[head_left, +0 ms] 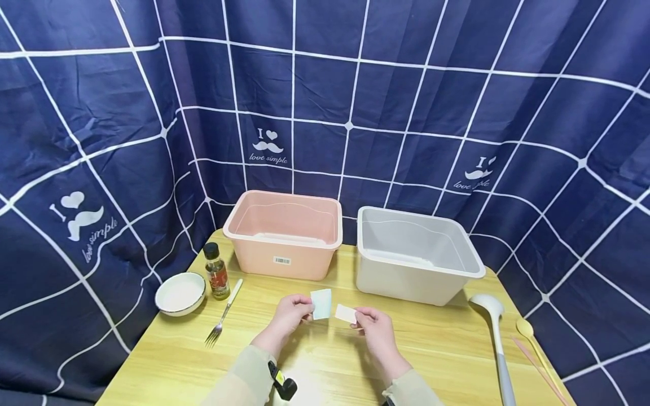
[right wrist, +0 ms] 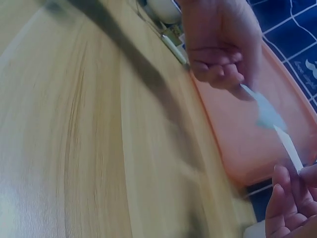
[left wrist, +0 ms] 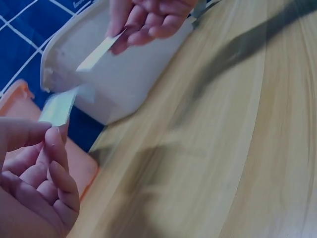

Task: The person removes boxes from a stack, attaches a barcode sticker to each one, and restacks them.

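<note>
A pale blue square [head_left: 321, 304] is pinched between the thumb and fingers of the left hand [head_left: 289, 314]; a white rectangle [head_left: 346, 314] is pinched likewise by the right hand [head_left: 377, 331]. Both are held just beside each other, above the table [head_left: 447, 352], before a pink bin [head_left: 254, 262] and a grey bin [head_left: 406, 286].

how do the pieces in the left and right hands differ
The left piece is pale blue-green; the right piece is whitish. In the head view, the left piece looks larger and taller than wide; the right piece, smaller and wider than tall. Both are thin, flat and pinched between fingers.
</note>
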The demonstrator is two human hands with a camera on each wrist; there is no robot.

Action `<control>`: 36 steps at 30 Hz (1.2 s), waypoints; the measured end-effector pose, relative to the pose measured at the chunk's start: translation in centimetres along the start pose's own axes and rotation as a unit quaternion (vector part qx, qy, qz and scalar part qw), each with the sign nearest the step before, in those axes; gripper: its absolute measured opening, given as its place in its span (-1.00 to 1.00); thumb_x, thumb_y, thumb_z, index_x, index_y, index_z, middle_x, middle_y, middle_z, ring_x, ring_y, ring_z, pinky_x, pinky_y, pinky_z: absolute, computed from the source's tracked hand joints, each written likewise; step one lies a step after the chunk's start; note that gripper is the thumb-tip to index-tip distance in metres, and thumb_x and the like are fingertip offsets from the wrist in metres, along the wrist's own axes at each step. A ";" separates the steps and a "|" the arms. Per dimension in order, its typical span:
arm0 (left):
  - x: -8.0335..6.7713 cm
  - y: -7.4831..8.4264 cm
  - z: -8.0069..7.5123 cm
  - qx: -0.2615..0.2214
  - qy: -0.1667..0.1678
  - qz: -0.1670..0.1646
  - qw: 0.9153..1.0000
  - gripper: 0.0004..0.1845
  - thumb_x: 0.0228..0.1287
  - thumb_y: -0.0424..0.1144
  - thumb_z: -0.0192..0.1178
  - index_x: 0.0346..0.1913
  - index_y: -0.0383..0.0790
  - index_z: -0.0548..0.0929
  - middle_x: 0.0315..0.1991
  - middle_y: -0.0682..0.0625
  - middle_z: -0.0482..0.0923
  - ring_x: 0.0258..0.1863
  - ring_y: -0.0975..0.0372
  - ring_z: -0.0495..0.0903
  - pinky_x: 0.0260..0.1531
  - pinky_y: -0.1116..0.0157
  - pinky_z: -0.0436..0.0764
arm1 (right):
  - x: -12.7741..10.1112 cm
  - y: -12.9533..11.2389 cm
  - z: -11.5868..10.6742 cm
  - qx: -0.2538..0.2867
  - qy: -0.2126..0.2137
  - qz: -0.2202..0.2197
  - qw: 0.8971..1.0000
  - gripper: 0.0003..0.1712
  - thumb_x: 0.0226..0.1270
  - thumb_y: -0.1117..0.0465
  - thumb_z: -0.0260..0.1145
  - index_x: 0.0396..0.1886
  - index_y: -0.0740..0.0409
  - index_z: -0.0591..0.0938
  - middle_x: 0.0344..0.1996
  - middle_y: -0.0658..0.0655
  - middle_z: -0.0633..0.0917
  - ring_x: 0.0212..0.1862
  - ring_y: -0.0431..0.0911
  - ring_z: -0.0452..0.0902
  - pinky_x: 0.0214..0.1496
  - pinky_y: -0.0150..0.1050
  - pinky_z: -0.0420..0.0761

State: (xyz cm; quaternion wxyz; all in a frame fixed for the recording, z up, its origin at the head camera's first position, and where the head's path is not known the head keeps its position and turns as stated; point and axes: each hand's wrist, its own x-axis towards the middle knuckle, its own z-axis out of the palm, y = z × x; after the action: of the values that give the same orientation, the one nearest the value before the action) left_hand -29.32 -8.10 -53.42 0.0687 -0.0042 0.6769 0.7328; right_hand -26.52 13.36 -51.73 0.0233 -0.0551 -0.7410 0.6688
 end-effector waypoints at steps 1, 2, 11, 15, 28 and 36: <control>0.0 0.0 -0.2 0.008 0.000 -0.005 1.000 -0.90 0.22 -0.47 0.22 -0.25 -0.49 0.60 -0.48 0.02 0.56 -0.56 0.32 0.53 -0.49 0.39 0.45 | 0.0 0.1 -0.1 0.000 0.002 0.000 1.000 -0.75 0.37 0.45 0.21 -0.06 0.59 0.57 -0.37 0.27 0.73 -0.43 -0.12 0.63 -0.36 -0.26 0.60; 0.0 -0.2 -0.4 0.015 -0.001 -0.010 1.000 -0.91 0.22 -0.48 0.22 -0.25 -0.49 0.61 -0.47 0.01 0.56 -0.57 0.33 0.52 -0.49 0.39 0.46 | 0.0 0.1 -0.3 0.001 0.003 0.001 1.000 -0.75 0.37 0.45 0.21 -0.05 0.59 0.57 -0.36 0.27 0.73 -0.43 -0.12 0.63 -0.36 -0.26 0.60; -0.3 -2.3 -1.4 0.145 0.032 -0.028 0.989 -0.98 0.09 -0.51 0.25 -0.42 -0.43 0.66 -0.58 -0.01 0.52 -0.68 0.29 0.47 -0.66 0.42 0.45 | -0.1 0.7 -0.6 0.017 0.008 0.021 1.000 -0.78 0.36 0.46 0.20 -0.09 0.57 0.57 -0.37 0.23 0.72 -0.42 -0.11 0.61 -0.37 -0.28 0.60; -0.4 -1.7 -1.3 0.245 0.076 0.000 0.967 -0.95 0.07 -0.41 0.29 -0.40 -0.33 0.65 -0.49 -0.01 0.55 -0.56 0.21 0.50 -0.53 0.29 0.52 | -0.3 0.5 -0.7 0.019 0.007 0.020 1.000 -0.79 0.36 0.45 0.21 -0.10 0.56 0.57 -0.40 0.20 0.72 -0.42 -0.12 0.61 -0.37 -0.27 0.60; -1.7 3.9 4.6 0.311 0.037 0.242 0.918 -0.91 0.10 -0.34 0.42 -0.37 -0.13 0.70 -0.34 0.13 0.55 -0.34 0.25 0.51 -0.31 0.30 0.51 | 0.1 -0.8 -0.3 -0.021 -0.001 -0.010 1.000 -0.83 0.39 0.37 0.23 -0.17 0.46 0.55 -0.45 0.15 0.68 -0.43 -0.11 0.60 -0.36 -0.24 0.62; -2.9 3.4 7.2 0.411 0.024 0.264 0.872 -0.72 0.01 -0.22 0.51 -0.44 -0.07 0.53 -0.42 0.16 0.39 -0.41 0.31 0.46 -0.40 0.34 0.51 | -0.5 -1.6 0.6 -0.001 -0.023 -0.037 0.999 -0.82 0.39 0.39 0.22 -0.19 0.52 0.53 -0.42 0.20 0.70 -0.46 -0.17 0.59 -0.40 -0.27 0.65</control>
State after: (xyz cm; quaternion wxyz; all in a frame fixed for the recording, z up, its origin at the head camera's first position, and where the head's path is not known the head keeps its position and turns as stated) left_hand -26.22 -1.50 -49.13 -0.1484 0.1859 0.8944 0.3788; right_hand -26.17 12.57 -50.18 0.0308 -0.0124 -0.7437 0.6677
